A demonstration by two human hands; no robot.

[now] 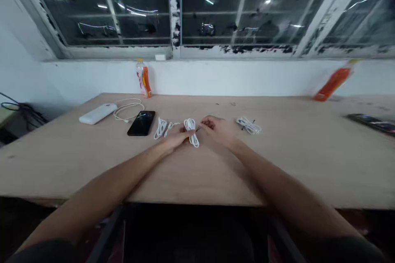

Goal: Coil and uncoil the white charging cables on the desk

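Coil of white cable point(191, 133) sits mid-worktop point(277, 168), its long axis running toward the person. The left hand point(175, 139) has a closed grip on it; the right hand point(217, 129) curls just beside it, its grip unclear. Second white coil point(160, 128) lies left, third white coil point(248, 125) right. Beyond are a black smartphone point(141, 123) and a white power bank point(98, 113) with looped cable point(128, 109). An orange-labelled bottle point(143, 78) stands near the back edge, its writing too small to read. A tilted orange bottle point(335, 80) is at the back right.

Coiled white cable point(190, 128) — partly hidden
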